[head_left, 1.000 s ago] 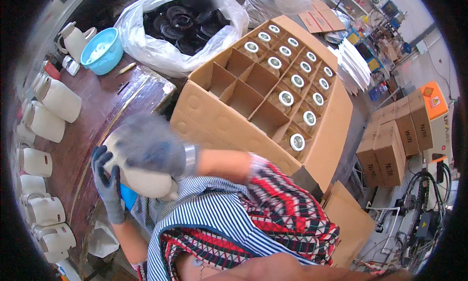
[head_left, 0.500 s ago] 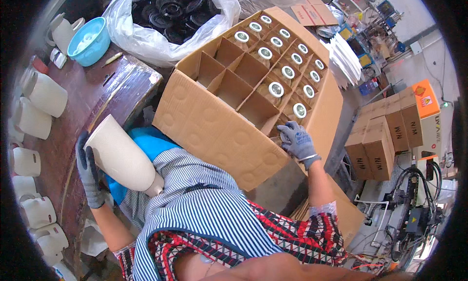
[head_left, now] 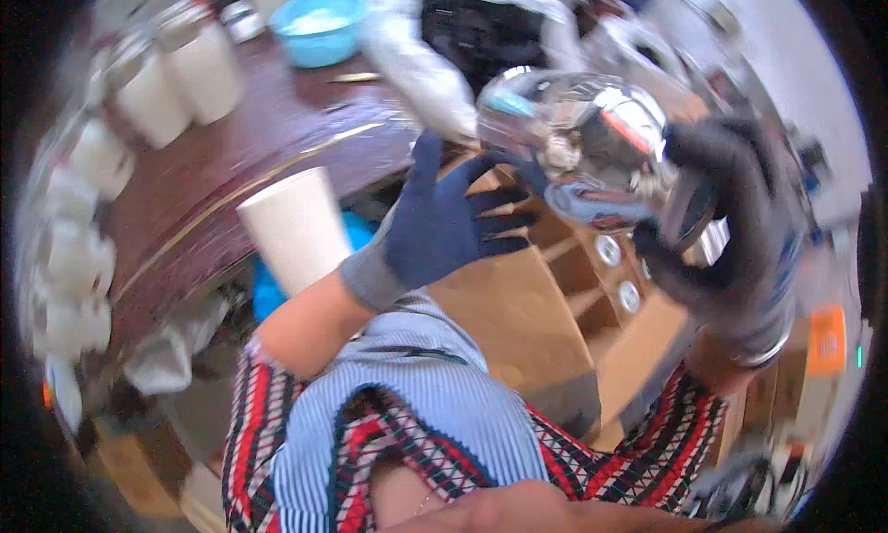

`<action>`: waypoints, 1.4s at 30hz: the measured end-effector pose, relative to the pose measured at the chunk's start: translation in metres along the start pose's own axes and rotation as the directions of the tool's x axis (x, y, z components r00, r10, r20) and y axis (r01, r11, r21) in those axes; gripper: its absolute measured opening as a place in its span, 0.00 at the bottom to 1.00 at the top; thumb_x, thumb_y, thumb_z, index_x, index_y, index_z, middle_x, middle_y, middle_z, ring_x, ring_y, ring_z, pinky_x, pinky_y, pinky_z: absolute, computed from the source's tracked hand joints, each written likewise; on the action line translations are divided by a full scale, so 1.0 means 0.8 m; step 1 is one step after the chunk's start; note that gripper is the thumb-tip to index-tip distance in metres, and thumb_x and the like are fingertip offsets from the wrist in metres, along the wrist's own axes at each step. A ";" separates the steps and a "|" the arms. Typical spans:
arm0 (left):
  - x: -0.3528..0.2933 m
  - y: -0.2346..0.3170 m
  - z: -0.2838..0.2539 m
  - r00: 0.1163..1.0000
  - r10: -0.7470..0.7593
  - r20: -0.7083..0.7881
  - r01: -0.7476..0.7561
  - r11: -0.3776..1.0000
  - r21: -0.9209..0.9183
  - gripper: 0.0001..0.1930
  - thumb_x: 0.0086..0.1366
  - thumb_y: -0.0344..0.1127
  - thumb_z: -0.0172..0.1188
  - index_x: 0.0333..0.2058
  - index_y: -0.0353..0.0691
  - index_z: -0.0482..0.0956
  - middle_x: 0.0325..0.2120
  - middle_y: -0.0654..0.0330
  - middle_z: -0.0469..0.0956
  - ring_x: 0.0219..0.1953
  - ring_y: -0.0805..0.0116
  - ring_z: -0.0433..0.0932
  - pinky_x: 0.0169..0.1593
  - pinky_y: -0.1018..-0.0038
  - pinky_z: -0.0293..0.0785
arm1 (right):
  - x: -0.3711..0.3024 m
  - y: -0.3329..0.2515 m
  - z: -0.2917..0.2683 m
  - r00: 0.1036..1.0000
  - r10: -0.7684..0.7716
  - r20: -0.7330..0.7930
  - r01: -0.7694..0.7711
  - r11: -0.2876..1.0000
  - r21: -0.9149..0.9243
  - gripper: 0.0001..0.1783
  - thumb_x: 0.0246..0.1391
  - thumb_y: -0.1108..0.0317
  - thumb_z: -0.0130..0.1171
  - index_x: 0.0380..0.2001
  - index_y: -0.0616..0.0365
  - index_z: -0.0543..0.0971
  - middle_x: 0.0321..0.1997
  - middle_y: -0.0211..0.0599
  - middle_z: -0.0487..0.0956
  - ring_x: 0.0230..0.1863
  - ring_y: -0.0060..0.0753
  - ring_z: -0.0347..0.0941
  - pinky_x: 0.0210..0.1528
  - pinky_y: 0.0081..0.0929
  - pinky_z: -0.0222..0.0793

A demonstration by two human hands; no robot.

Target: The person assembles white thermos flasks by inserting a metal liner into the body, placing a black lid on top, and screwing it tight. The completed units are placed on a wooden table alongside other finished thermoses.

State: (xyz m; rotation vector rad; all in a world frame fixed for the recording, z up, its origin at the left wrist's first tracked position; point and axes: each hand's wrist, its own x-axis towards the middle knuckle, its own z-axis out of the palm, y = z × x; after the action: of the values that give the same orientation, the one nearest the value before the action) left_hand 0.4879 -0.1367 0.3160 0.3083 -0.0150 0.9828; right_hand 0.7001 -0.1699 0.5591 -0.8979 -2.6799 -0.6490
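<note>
A shiny silvered glass vacuum-flask liner [head_left: 592, 144] is held up over the cardboard box [head_left: 504, 320]. My right hand [head_left: 740, 246], in a grey glove, is wrapped round its right end. Spread fingers of my gloved left hand [head_left: 430, 223] reach toward the liner's lower left side; whether they touch it I cannot tell. Between the table edge and my body a cream flask shell [head_left: 298, 223] leans on my lap, wide mouth up, its lower end hidden by my left forearm. White-rimmed round tops [head_left: 608, 250] show in the box's compartments. Motion blurs much of the picture.
The dark table [head_left: 250, 130] at left carries cream jug bodies [head_left: 203, 66] along its far side and a blue basin [head_left: 319, 29]. Behind the box stands a plastic bag of black parts [head_left: 481, 33]. Brown cartons are at the lower right.
My right hand has lifted the liner out of the box and up. My left hand has let go of the shell and moved right toward the liner. The view has shifted.
</note>
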 end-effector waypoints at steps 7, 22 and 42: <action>-0.062 0.177 -0.024 0.771 0.548 0.324 -0.607 0.786 0.113 0.32 0.73 0.59 0.54 0.65 0.42 0.69 0.58 0.52 0.78 0.59 0.56 0.77 0.66 0.54 0.72 | 0.086 -0.114 0.235 0.830 -0.054 -0.555 0.256 0.921 0.294 0.33 0.45 0.48 0.75 0.53 0.47 0.78 0.48 0.41 0.77 0.42 0.45 0.78 0.37 0.39 0.75; -0.139 0.295 -0.175 0.581 0.809 0.087 -0.543 0.305 0.782 0.37 0.68 0.47 0.66 0.70 0.47 0.60 0.63 0.55 0.72 0.62 0.61 0.75 0.64 0.63 0.76 | 0.294 -0.112 0.413 0.956 0.219 -0.197 0.148 0.221 0.964 0.36 0.57 0.67 0.71 0.66 0.57 0.68 0.62 0.44 0.75 0.54 0.36 0.77 0.53 0.30 0.79; -0.203 0.127 -0.179 0.635 0.694 -0.339 -0.068 0.487 0.871 0.63 0.56 0.75 0.62 0.75 0.36 0.47 0.74 0.47 0.54 0.75 0.53 0.53 0.76 0.58 0.51 | 0.307 -0.123 0.451 0.542 -0.832 0.116 0.087 0.193 0.977 0.55 0.40 0.49 0.79 0.69 0.62 0.67 0.65 0.49 0.74 0.65 0.47 0.73 0.69 0.39 0.65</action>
State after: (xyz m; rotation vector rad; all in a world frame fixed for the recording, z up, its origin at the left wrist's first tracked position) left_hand 0.2957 -0.1789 0.1802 0.8099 1.1421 1.5321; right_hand 0.4167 0.0595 0.2993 0.2808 -3.1047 1.4132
